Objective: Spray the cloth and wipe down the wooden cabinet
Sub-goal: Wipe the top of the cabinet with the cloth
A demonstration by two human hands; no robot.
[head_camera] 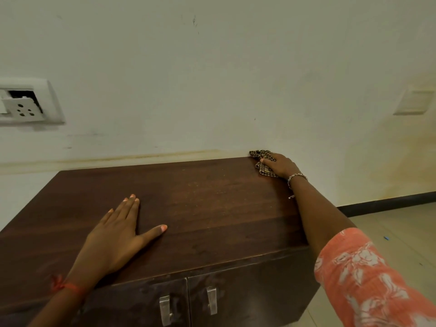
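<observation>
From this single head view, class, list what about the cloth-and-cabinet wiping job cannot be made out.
- Spray bottle: nowhere in the head view.
- Cloth: mostly covered by the right hand; dampness unreadable.
- Cabinet: left end and lower doors cut off by the frame edges; its right side hidden behind the right arm.
- Cabinet top beneath the left hand: covered.

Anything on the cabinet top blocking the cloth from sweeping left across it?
Only the left hand, resting flat on the front-left of the cabinet top. The right hand presses the checked cloth at the back-right corner; the wood between them shows nothing else.
</observation>
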